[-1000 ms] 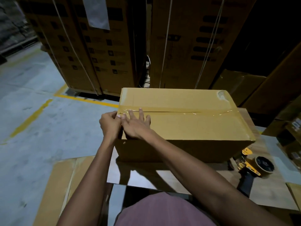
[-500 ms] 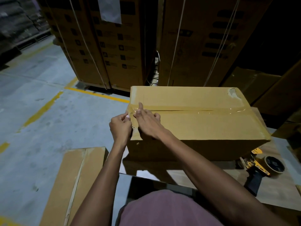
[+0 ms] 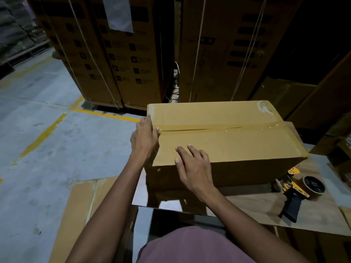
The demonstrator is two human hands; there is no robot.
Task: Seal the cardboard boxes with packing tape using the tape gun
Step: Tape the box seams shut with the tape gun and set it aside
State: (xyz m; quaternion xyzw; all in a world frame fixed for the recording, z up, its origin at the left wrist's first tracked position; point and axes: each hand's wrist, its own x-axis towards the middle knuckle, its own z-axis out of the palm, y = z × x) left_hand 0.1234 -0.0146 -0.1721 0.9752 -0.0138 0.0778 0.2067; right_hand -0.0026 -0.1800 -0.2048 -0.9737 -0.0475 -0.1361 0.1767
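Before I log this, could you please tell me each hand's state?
Left hand: open, flat against the box end.
Right hand: open, resting on the box top.

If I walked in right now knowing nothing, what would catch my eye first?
Probably the big cardboard box at the centre, with a shiny strip of tape along its top seam. The person's left hand lies flat against its left end, and the right hand rests spread on its near top edge. To the right, a yellow and black tape gun lies unused on the table.
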